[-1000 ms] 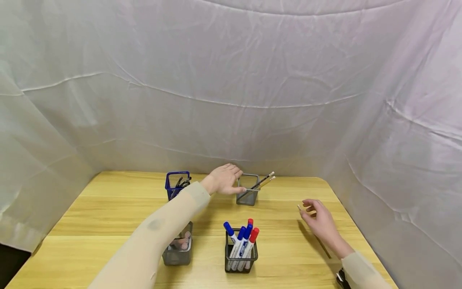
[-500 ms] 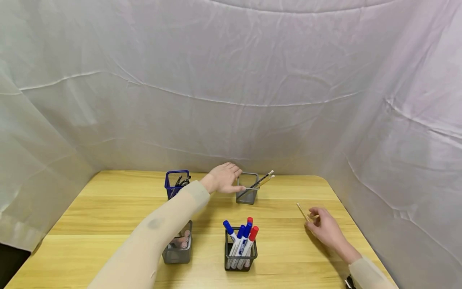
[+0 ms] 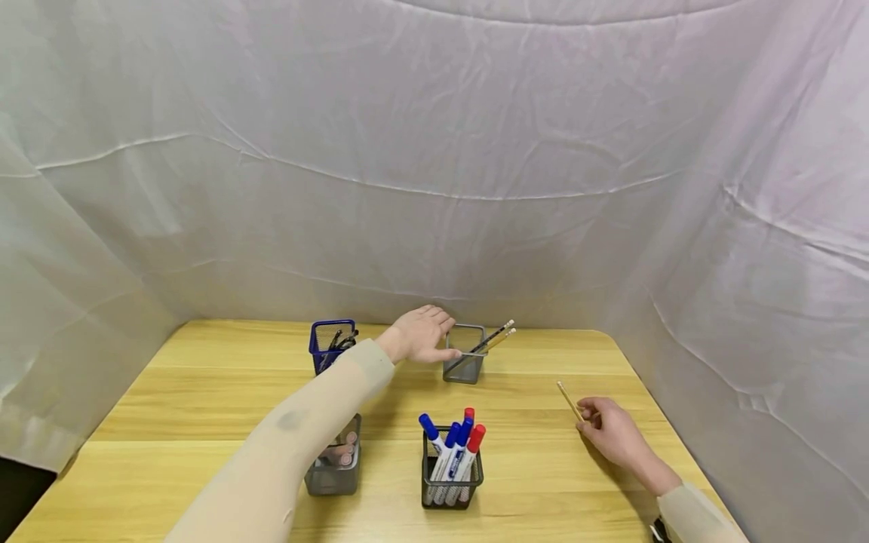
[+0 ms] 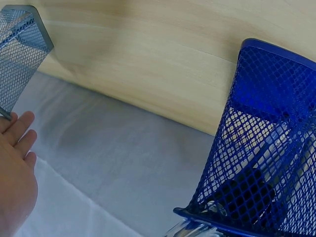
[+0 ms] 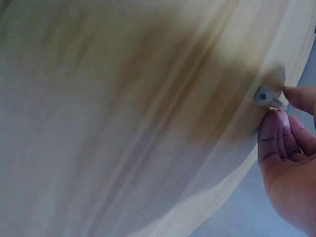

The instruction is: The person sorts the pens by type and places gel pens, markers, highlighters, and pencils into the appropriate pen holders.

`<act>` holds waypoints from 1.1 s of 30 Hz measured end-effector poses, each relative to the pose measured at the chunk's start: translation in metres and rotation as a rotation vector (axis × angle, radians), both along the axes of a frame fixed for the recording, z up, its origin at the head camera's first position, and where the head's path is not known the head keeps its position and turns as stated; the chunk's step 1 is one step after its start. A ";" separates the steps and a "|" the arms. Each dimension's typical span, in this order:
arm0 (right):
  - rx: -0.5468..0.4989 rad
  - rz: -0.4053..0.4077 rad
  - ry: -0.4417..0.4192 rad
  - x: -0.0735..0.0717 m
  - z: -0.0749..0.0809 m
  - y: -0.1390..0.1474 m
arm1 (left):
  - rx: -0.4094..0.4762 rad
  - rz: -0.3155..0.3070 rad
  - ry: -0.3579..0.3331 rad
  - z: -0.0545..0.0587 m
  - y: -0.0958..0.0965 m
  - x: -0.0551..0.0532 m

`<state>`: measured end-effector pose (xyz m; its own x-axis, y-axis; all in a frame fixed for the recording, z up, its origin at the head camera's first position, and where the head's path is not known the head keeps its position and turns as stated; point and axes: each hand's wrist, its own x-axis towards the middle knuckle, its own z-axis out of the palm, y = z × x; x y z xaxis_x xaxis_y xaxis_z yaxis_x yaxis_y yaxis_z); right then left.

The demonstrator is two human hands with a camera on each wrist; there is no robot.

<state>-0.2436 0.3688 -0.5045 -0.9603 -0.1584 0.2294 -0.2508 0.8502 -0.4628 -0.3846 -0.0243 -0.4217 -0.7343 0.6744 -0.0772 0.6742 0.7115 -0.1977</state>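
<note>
In the head view my right hand (image 3: 614, 434) pinches a yellow pencil (image 3: 569, 400) between thumb and fingertips, low over the right side of the table. Its eraser end points away to the upper left. The right wrist view shows the pencil's other end (image 5: 263, 96) at the fingertips. At the back, my left hand (image 3: 422, 335) lies with fingers stretched out beside a grey mesh pen cup (image 3: 465, 368), its fingertips and thumb right at the rim. Two pencils (image 3: 498, 337) lean in that cup toward the right. The left palm is hidden from the head view.
A blue mesh cup (image 3: 333, 325) with black pens stands back left, partly behind the left sleeve. Another grey cup (image 3: 334, 481) sits front left under the forearm. A black mesh cup (image 3: 452, 483) with blue and red markers is front centre. Grey cloth (image 3: 434, 188) hangs around the table.
My right hand has slid right and toward me, away from the eraser end, and its fingers have closed on the pencil. The left hand stays at the grey cup.
</note>
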 end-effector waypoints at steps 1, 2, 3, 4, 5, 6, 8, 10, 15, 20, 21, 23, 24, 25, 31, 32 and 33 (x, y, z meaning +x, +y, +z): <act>0.008 0.002 0.002 0.000 0.000 0.000 | 0.000 0.001 0.001 0.000 0.000 0.000; 0.014 0.003 0.004 -0.001 0.000 0.001 | 0.000 0.002 0.001 0.000 0.000 0.000; 0.019 0.005 0.005 -0.001 -0.001 0.001 | 0.001 0.002 0.002 0.000 0.000 0.000; 0.023 0.005 0.006 -0.001 -0.001 0.001 | 0.002 0.002 0.002 0.000 0.000 0.000; 0.028 0.009 0.007 -0.002 -0.001 0.001 | 0.002 0.002 0.001 0.000 0.000 0.000; 0.030 0.012 0.004 -0.002 -0.001 0.001 | 0.002 0.001 0.001 0.000 0.000 0.001; 0.033 0.016 -0.004 -0.002 0.000 0.002 | 0.006 -0.004 0.000 0.000 0.000 0.001; 0.038 0.020 -0.013 -0.002 0.001 0.002 | 0.004 -0.005 -0.004 0.000 0.000 0.002; 0.045 0.012 -0.048 -0.003 0.004 0.002 | 0.004 -0.009 -0.003 0.001 0.000 0.003; 0.030 -0.002 -0.083 -0.004 0.006 0.001 | 0.013 -0.021 0.015 0.002 -0.001 0.005; 0.026 -0.004 -0.091 -0.005 0.007 0.001 | 0.016 -0.024 0.019 0.002 -0.001 0.006; 0.020 -0.008 -0.104 -0.005 0.007 0.000 | 0.019 -0.029 0.026 0.002 -0.002 0.006; 0.021 -0.010 -0.108 -0.005 0.007 0.000 | 0.021 -0.030 0.028 0.002 -0.002 0.007; 0.022 -0.010 -0.110 -0.005 0.007 0.000 | 0.022 -0.030 0.026 0.002 -0.002 0.007; 0.027 -0.005 -0.111 -0.006 0.008 0.002 | 0.024 -0.024 0.008 0.001 -0.001 0.005; 0.023 -0.005 -0.113 -0.006 0.008 0.002 | 0.026 -0.025 0.008 0.002 -0.001 0.005; 0.019 -0.003 -0.114 -0.006 0.009 0.002 | 0.028 -0.026 0.009 0.002 0.000 0.006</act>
<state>-0.2495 0.3710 -0.4960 -0.9806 -0.1585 0.1155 -0.1946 0.8598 -0.4721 -0.3790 -0.0248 -0.4200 -0.7174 0.6947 -0.0515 0.6906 0.6995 -0.1837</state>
